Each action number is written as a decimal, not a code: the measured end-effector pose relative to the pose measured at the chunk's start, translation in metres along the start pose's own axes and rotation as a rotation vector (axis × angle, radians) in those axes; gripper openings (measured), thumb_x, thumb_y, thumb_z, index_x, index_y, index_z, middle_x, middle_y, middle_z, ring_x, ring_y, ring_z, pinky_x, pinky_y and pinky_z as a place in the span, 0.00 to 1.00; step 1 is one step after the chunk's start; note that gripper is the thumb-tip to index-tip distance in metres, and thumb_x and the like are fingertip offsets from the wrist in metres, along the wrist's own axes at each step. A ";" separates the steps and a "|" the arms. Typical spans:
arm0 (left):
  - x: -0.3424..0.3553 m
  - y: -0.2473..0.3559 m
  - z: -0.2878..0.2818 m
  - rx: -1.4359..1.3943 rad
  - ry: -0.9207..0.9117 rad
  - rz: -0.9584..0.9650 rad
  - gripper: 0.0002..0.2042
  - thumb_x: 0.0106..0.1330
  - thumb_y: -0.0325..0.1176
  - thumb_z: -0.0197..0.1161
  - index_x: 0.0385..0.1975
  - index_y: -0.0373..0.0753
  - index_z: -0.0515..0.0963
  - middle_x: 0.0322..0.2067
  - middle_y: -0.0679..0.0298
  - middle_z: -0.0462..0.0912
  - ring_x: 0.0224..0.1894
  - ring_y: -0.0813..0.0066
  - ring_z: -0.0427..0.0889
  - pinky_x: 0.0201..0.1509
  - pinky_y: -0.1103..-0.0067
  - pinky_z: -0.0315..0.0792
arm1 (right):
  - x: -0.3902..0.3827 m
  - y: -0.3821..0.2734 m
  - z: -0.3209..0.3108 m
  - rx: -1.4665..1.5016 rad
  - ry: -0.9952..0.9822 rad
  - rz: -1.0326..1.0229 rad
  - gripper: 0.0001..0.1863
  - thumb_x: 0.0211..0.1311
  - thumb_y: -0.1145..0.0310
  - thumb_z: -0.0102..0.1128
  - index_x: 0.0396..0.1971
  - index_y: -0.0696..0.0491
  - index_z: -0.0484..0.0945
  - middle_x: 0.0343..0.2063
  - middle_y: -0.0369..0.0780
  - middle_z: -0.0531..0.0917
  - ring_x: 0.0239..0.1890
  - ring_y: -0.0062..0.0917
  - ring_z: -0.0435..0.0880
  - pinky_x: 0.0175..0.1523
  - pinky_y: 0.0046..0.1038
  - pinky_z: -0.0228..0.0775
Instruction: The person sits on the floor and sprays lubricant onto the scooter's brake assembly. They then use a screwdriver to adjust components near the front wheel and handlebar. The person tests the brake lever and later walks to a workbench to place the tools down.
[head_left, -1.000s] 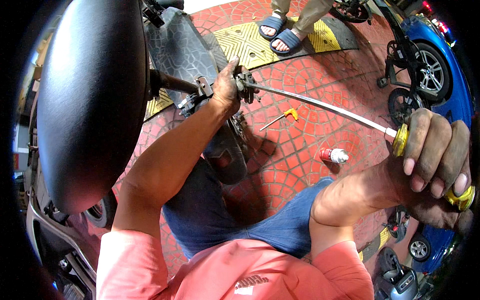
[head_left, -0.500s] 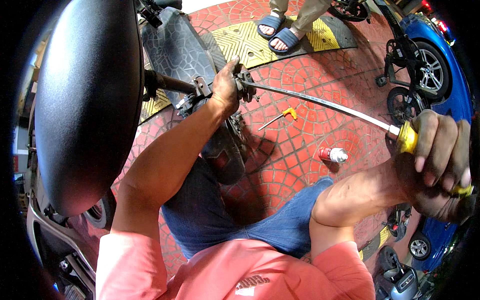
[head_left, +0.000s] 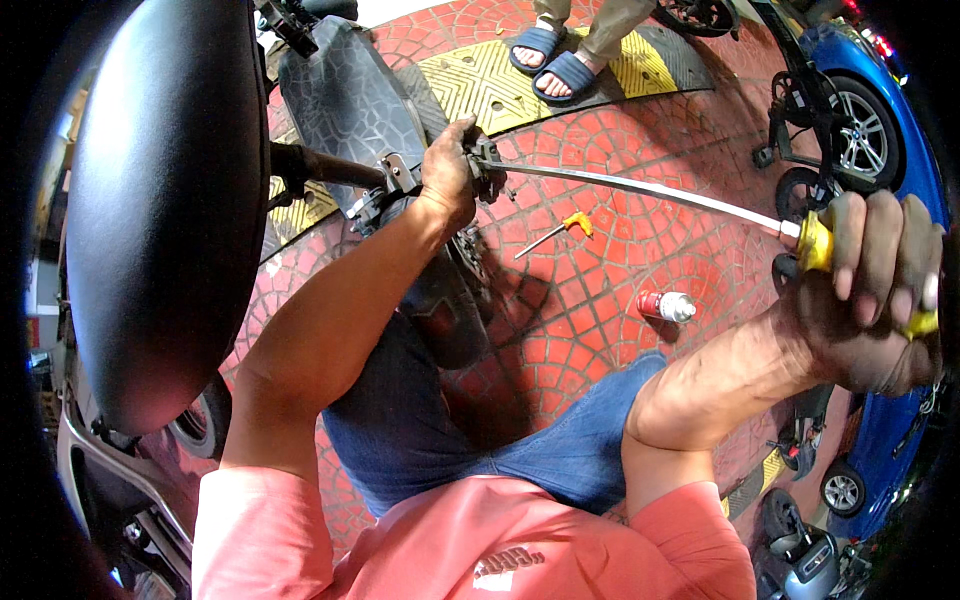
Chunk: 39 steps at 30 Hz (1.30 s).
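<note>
My left hand (head_left: 449, 178) is wrapped round a small dark metal part (head_left: 488, 168) that looks like a brake caliper, beside the scooter's wheel (head_left: 447, 310). At the right, my right hand (head_left: 880, 290) has its fingers closed round the yellow handle of a long screwdriver (head_left: 640, 185). The shaft runs leftward across the view, and its far end meets the metal part at my left hand. Whether the tip sits inside the part, I cannot tell. A scooter with a large black seat (head_left: 165, 210) and a dark deck (head_left: 350, 95) stands at my left.
On the red paving (head_left: 560, 340) lie an orange-handled hex key (head_left: 575, 226) and a red-and-white spray can (head_left: 665, 306). A person's sandalled feet (head_left: 565, 75) stand on a yellow-and-black ramp (head_left: 480, 85). A blue car (head_left: 905, 130) and a folded bike frame (head_left: 800, 110) are at the right.
My right hand has risen a little with the screwdriver handle, so the shaft lies less steeply. My left hand stays on the metal part.
</note>
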<state>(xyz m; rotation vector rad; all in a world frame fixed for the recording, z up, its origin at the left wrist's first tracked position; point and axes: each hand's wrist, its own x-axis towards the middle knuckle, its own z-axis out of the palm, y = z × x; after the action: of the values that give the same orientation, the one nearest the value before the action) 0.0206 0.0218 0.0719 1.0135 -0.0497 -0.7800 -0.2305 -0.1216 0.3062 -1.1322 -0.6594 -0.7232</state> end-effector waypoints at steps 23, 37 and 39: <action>0.009 0.007 0.005 0.049 -0.010 -0.008 0.19 0.73 0.46 0.47 0.20 0.44 0.70 0.13 0.66 0.69 0.15 0.69 0.71 0.20 0.73 0.68 | -0.015 -0.009 -0.031 -0.032 0.203 0.003 0.13 0.63 0.56 0.58 0.28 0.50 0.77 0.19 0.30 0.74 0.17 0.17 0.68 0.29 0.24 0.62; 0.021 0.017 -0.026 -0.312 -0.103 0.017 0.22 0.72 0.47 0.46 0.18 0.38 0.71 0.15 0.59 0.72 0.19 0.61 0.73 0.32 0.69 0.71 | 0.005 0.004 -0.033 0.227 -0.466 -0.047 0.33 0.72 0.39 0.41 0.41 0.59 0.77 0.27 0.43 0.77 0.26 0.31 0.75 0.28 0.35 0.70; 0.020 0.019 -0.024 -0.332 -0.103 0.002 0.22 0.72 0.47 0.45 0.19 0.39 0.71 0.15 0.59 0.72 0.19 0.61 0.72 0.31 0.69 0.71 | 0.004 -0.001 -0.032 0.161 -0.462 -0.012 0.34 0.72 0.39 0.41 0.42 0.60 0.76 0.28 0.43 0.77 0.26 0.31 0.75 0.28 0.35 0.71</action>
<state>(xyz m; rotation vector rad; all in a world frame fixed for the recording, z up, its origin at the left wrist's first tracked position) 0.0552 0.0327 0.0670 0.6586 -0.0086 -0.8075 -0.2250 -0.1532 0.3005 -1.1537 -1.0941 -0.4078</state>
